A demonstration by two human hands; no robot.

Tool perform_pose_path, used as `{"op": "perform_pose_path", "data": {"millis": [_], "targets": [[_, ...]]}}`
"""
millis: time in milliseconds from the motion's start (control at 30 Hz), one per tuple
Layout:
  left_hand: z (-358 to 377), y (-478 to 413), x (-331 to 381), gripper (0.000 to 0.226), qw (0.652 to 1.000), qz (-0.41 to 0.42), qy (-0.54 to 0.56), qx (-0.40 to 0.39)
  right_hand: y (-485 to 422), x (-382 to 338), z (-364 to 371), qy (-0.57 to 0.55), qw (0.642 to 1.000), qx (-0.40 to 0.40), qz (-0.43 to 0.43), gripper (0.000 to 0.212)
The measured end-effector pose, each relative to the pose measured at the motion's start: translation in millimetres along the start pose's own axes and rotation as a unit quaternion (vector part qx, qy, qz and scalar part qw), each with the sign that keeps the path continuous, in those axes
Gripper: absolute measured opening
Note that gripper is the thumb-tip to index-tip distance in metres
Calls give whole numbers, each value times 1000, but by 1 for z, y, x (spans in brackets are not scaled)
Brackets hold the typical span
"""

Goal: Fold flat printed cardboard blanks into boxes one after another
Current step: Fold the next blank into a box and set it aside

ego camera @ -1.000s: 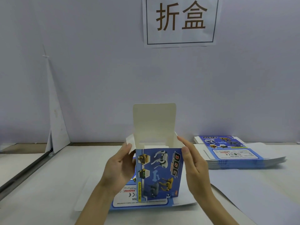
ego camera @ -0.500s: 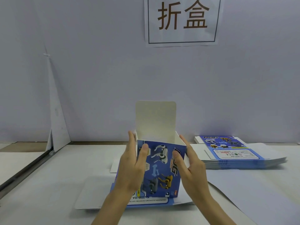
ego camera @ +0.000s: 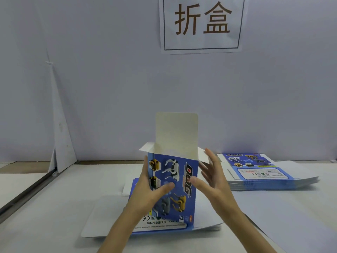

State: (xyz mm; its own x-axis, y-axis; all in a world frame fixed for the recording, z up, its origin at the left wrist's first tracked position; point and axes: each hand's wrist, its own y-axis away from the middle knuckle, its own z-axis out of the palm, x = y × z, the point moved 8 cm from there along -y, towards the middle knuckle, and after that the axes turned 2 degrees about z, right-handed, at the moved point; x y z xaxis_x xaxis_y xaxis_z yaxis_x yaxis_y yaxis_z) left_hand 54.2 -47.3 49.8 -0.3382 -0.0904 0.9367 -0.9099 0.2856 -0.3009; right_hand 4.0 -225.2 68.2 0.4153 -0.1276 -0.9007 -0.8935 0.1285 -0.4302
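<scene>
A pale lavender paper backdrop [ego camera: 109, 88], smooth and matte, fills the far side above a white counter [ego camera: 63, 207] of the same flat finish. On the counter's right, a large pale sheet of paper [ego camera: 291, 216] lies under a thick stack of flat blue printed cardboard blanks [ego camera: 259, 172], whose layered edges are fanned a little. A tall white folded paper wedge [ego camera: 60, 139] leans in the left corner. High on the backdrop hangs a white rectangular paper sign [ego camera: 202, 24] with a thin dark border and two brown characters. Near the person, a second, lower pile of flat blanks [ego camera: 164, 225] lies on the counter. It is glossy blue with a white label panel, and white flaps stick out at its left.

On this pile is the upright blue printed cardboard box [ego camera: 184, 179], glossy and printed with robot dogs and the word DOG. It is open at the top. A tall cream lid flap [ego camera: 176, 132] with rounded corners rises at the back, small white side flaps splay outward, and the inside shows bare matte board.

The left hand [ego camera: 147, 190] grips the box's left edge, with the thumb across the front panel and the fingers [ego camera: 145, 165] clamped along the side. The right hand [ego camera: 213, 181] is beside the right edge, its fingers [ego camera: 211, 157] straight and spread apart and its thumb tip lying on the front panel.
</scene>
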Motion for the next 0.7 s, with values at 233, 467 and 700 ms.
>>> {"op": "perform_pose_path", "data": {"millis": [233, 467, 700], "targets": [[-14, 2, -9, 9, 988, 51, 38, 144, -6, 6, -17, 33, 998, 50, -5, 94], [13, 4, -11, 116, 998, 21, -12, 63, -3, -4, -8, 46, 998, 24, -33, 62], [35, 7, -12, 135, 984, 60, -164, 37, -11, -42, -34, 26, 990, 102, -96, 39]]}}
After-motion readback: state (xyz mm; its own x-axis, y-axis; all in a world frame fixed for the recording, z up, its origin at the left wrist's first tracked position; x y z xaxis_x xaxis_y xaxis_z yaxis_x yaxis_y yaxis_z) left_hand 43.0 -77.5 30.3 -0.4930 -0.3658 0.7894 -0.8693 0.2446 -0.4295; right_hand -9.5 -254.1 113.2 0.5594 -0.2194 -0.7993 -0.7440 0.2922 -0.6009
